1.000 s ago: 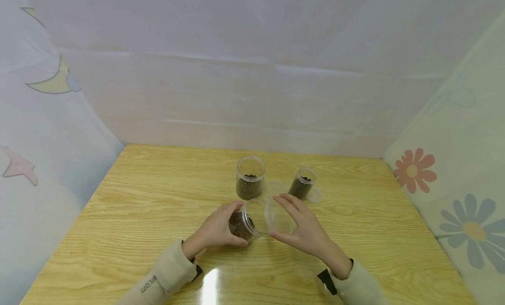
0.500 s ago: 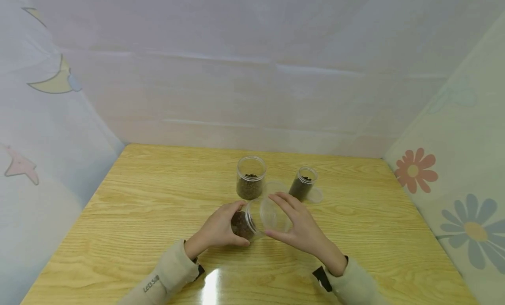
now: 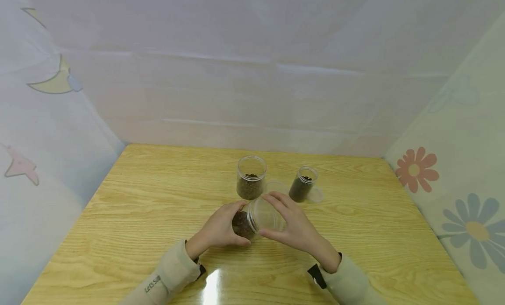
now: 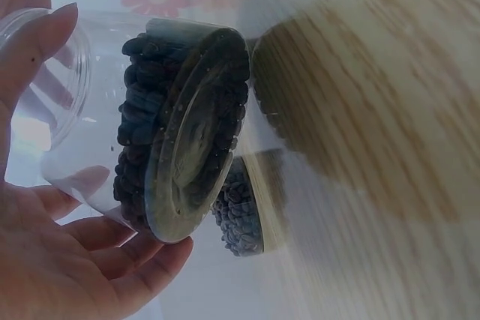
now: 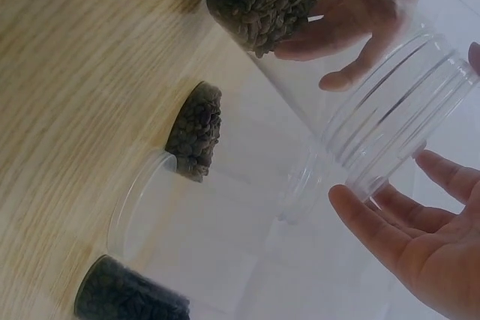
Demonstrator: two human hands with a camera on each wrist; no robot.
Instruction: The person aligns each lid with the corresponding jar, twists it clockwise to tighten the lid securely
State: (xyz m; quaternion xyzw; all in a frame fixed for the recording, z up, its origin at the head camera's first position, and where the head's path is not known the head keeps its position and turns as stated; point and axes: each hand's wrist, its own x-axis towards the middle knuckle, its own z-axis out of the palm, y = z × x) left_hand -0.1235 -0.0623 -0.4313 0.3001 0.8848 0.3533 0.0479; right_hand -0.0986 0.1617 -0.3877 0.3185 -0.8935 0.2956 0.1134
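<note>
In the head view my left hand grips a clear jar part-filled with dark beans, its mouth tipped toward the right. Fingers and thumb wrap the jar wall, and the left wrist view shows the beans settled toward its base. My right hand holds a clear round lid by its edge, right at the jar's mouth. From the right wrist, the fingertips lie beside the ribbed rim of the jar.
Behind my hands stands an uncovered wide jar of dark beans. A narrower uncovered jar of dark beans stands to its right, with a small clear lid beside it. Another clear lid lies between them on the wooden table.
My right hand has moved left with the lid, from a little apart to right at the jar's mouth. My left hand and its jar have barely shifted.
</note>
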